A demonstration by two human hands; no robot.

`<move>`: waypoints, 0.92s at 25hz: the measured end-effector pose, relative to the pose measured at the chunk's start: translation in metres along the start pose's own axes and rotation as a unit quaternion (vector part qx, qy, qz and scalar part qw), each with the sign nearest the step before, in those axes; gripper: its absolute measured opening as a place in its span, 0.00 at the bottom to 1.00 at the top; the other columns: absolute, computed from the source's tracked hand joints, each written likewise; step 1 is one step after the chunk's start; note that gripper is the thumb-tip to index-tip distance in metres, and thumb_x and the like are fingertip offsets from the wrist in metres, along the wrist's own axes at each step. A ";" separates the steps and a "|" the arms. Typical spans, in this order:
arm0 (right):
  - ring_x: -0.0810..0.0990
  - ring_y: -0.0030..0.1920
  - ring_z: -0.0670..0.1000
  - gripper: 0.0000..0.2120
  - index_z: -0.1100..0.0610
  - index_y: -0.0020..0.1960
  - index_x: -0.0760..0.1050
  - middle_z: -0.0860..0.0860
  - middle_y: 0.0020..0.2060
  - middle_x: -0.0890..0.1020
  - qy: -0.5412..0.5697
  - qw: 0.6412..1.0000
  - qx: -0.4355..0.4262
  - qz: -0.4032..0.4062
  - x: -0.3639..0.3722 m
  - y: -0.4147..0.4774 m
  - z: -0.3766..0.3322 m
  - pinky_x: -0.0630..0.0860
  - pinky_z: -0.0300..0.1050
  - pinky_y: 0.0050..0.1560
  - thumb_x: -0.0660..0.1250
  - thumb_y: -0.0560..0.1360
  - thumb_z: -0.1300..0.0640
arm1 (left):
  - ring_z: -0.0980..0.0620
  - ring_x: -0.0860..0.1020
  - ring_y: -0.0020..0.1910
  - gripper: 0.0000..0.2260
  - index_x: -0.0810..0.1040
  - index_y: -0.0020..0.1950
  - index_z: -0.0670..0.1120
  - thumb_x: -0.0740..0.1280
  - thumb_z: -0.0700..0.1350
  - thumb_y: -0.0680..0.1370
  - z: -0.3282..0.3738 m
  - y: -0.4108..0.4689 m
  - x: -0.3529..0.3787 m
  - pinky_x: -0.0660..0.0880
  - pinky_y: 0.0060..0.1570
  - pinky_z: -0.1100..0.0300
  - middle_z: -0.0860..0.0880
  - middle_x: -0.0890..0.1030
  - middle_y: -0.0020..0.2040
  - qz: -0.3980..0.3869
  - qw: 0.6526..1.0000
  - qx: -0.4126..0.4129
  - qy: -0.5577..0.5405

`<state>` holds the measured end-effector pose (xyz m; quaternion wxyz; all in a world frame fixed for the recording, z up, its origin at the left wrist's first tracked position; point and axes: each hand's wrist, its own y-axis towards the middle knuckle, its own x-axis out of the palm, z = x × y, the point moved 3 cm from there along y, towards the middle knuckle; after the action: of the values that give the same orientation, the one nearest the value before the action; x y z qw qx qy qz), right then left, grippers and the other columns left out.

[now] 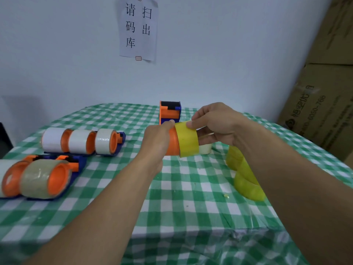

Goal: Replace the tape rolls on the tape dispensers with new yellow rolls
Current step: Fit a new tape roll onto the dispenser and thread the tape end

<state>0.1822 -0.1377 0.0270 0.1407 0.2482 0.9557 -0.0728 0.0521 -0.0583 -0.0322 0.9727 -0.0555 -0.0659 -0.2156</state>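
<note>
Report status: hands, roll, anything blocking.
Left hand grips dispenser. Right hand pinches yellow roll, partly on the dispenser. Nothing seen blocking.

Checked cloth tablecloth point(191, 197) — glossy yellow tape roll point(188, 139) on smooth orange plastic drum point(172, 142)

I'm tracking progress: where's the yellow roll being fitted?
Head view, centre: the yellow roll is on the orange hub gripped by the left hand, its rim pinched by the right hand.

A stockroom corner: stacked cardboard cartons point(328, 92), taped wall notice point(138, 27), gingham-covered table point(191, 197).
</note>
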 end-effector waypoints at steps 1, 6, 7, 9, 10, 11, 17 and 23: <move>0.84 0.36 0.56 0.08 0.62 0.49 0.75 0.58 0.38 0.83 0.012 1.000 -0.002 -0.008 0.003 0.001 0.001 0.85 0.57 0.40 0.73 0.74 0.69 | 0.48 0.75 0.50 0.14 0.76 0.58 0.45 0.68 0.53 0.79 0.001 0.001 -0.001 0.68 0.49 0.54 0.50 0.77 0.49 -0.002 1.000 0.003 -0.002; 0.86 0.52 0.61 0.17 0.63 0.55 0.75 0.64 0.53 0.84 0.082 0.996 0.005 -0.033 0.009 0.009 0.015 0.85 0.58 0.49 0.78 0.71 0.60 | 0.53 0.80 0.41 0.08 0.80 0.44 0.48 0.73 0.51 0.76 0.007 0.002 -0.007 0.71 0.38 0.60 0.52 0.82 0.41 -0.011 0.999 0.041 0.003; 0.84 0.56 0.61 0.23 0.64 0.58 0.75 0.64 0.58 0.83 0.078 0.996 0.014 -0.028 0.009 0.014 0.019 0.84 0.58 0.52 0.79 0.70 0.53 | 0.52 0.82 0.41 0.08 0.82 0.45 0.47 0.74 0.51 0.75 0.008 0.005 -0.008 0.72 0.39 0.60 0.51 0.84 0.41 -0.013 0.999 0.052 0.002; 0.82 0.57 0.56 0.33 0.61 0.63 0.75 0.59 0.60 0.81 0.062 0.997 0.039 -0.018 0.011 0.022 0.028 0.81 0.56 0.56 0.77 0.69 0.39 | 0.51 0.84 0.42 0.10 0.84 0.47 0.47 0.77 0.52 0.73 0.011 0.012 -0.009 0.76 0.42 0.58 0.50 0.86 0.42 -0.015 0.998 0.068 -0.005; 0.82 0.57 0.56 0.34 0.59 0.64 0.75 0.59 0.60 0.81 0.068 0.996 0.052 -0.025 0.013 0.026 0.033 0.80 0.56 0.58 0.74 0.70 0.35 | 0.51 0.84 0.41 0.11 0.84 0.46 0.47 0.77 0.52 0.71 0.012 0.017 -0.008 0.77 0.44 0.57 0.50 0.87 0.41 -0.017 0.997 0.071 -0.008; 0.83 0.58 0.58 0.34 0.58 0.64 0.75 0.59 0.60 0.82 0.082 0.994 0.064 -0.035 0.015 0.030 0.037 0.80 0.58 0.59 0.71 0.71 0.33 | 0.51 0.84 0.40 0.11 0.84 0.46 0.47 0.78 0.52 0.71 0.012 0.022 -0.008 0.78 0.46 0.56 0.51 0.87 0.40 -0.023 0.997 0.074 -0.013; 0.85 0.54 0.61 0.30 0.57 0.62 0.77 0.61 0.60 0.81 0.179 0.981 0.054 -0.056 0.028 0.057 0.041 0.83 0.57 0.45 0.70 0.73 0.34 | 0.49 0.85 0.40 0.11 0.85 0.49 0.45 0.77 0.49 0.71 0.009 0.058 -0.005 0.79 0.46 0.54 0.47 0.87 0.43 -0.064 0.993 0.089 -0.045; 0.87 0.45 0.58 0.21 0.57 0.54 0.81 0.57 0.46 0.85 0.217 0.975 0.033 -0.030 0.038 0.090 0.054 0.83 0.57 0.44 0.72 0.73 0.39 | 0.47 0.85 0.43 0.11 0.84 0.53 0.42 0.74 0.46 0.74 -0.009 0.099 -0.010 0.81 0.46 0.52 0.42 0.87 0.47 -0.089 0.989 0.115 -0.041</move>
<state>0.2074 -0.0534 -0.0426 -0.0804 0.2333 0.9676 -0.0529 0.0858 0.0338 -0.0504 0.9461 0.0538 -0.1345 -0.2896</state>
